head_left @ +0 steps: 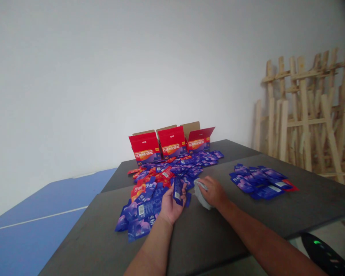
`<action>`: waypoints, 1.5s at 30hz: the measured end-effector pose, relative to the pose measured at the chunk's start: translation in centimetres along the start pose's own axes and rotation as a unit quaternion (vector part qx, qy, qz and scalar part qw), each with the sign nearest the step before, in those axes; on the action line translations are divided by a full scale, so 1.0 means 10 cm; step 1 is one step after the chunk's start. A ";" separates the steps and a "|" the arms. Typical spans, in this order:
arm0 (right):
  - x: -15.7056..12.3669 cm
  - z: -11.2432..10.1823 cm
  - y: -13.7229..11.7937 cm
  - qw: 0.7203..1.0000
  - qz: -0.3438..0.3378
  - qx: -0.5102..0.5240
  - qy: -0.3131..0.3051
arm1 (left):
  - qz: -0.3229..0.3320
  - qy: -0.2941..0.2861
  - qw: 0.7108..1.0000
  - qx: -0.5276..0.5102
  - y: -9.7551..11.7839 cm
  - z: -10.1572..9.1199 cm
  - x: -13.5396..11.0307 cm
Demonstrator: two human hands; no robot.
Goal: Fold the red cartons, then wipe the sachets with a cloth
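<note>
As I watch, my left hand (169,205) cups a glossy blue sachet (177,190); my right hand (214,191) grips what seems grey cloth (201,195).

The sachets (145,211) are glossy blue-purple, the cartons (172,142) red.

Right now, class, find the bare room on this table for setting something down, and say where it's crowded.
Bare tabletop lies between the right hand and the small sachet pile, and between the left forearm and right forearm. It is crowded around the left hand, where the big sachet heap runs back to the red boxes.
</note>
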State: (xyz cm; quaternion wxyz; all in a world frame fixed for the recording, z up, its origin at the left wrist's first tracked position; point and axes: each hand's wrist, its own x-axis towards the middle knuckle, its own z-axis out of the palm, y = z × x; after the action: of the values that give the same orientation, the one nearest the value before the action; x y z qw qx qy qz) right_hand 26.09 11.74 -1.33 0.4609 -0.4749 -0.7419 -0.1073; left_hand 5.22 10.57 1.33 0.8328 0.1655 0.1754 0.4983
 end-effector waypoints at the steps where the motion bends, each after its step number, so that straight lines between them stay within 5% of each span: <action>1: -0.01 0.01 -0.02 1.000 -0.014 0.015 0.004 | 0.036 0.017 0.999 0.003 0.00 0.00 0.02; 4: -0.02 0.00 -0.07 0.997 -0.054 0.046 0.016 | 0.125 0.078 0.989 -0.005 0.00 0.02 0.06; 7: -0.04 -0.05 -0.15 0.993 -0.106 0.054 0.017 | 0.126 0.104 0.987 -0.012 0.01 0.05 0.07; 16: -0.09 0.01 -0.35 0.963 -0.262 0.004 -0.063 | 0.088 0.027 0.988 0.125 -0.15 0.07 0.04; 25: -0.03 -0.04 -0.20 0.985 -0.133 -0.063 -0.093 | 0.053 -0.015 0.972 0.228 -0.26 0.02 0.04; 32: 0.01 -0.07 -0.04 0.993 -0.059 -0.069 -0.073 | 0.025 0.009 0.956 0.292 -0.29 0.01 0.01; 40: 0.05 -0.11 0.14 0.994 0.060 -0.085 -0.019 | -0.010 0.021 0.968 0.249 -0.25 0.03 0.00; 42: 0.05 -0.12 0.10 0.995 0.053 -0.079 -0.005 | -0.030 0.028 0.980 0.193 -0.21 0.04 0.00; 45: 0.02 -0.12 -0.10 0.997 -0.057 -0.037 -0.035 | -0.054 0.029 0.992 0.113 -0.14 0.05 -0.01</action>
State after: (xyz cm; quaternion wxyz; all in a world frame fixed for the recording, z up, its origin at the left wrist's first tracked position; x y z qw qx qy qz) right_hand 25.99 10.65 -0.20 0.4097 -0.4520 -0.7791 -0.1444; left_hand 6.51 9.75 1.16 0.8290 0.2339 0.2636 0.4342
